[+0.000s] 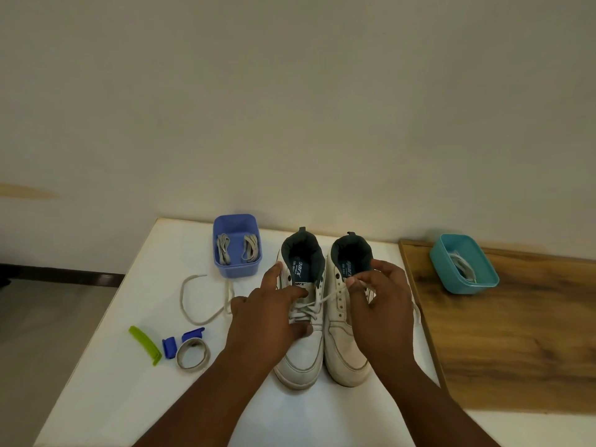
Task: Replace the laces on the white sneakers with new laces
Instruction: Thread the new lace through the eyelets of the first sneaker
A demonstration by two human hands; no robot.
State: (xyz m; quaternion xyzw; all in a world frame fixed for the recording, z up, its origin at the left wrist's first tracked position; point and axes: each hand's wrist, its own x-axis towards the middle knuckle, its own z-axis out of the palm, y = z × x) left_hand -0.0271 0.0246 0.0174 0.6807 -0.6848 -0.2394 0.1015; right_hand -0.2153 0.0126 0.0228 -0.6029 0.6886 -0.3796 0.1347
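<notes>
Two white sneakers stand side by side on the white table, toes toward me. The left sneaker (301,353) still carries a white lace (317,301) through its eyelets. My left hand (267,312) lies flat on this shoe, fingers spread over the lacing. My right hand (379,296) hovers over the right sneaker (346,353) and pinches the lace end, which runs taut across from the left shoe. The loose far end of the lace (188,304) curls on the table at the left.
A blue tub (237,269) behind the left shoe holds two bundled grey laces. A teal tub (464,279) with laces sits on the wooden board (516,343) at right. A green clip (145,345), blue clips (169,346) and a coiled grey lace (193,353) lie front left.
</notes>
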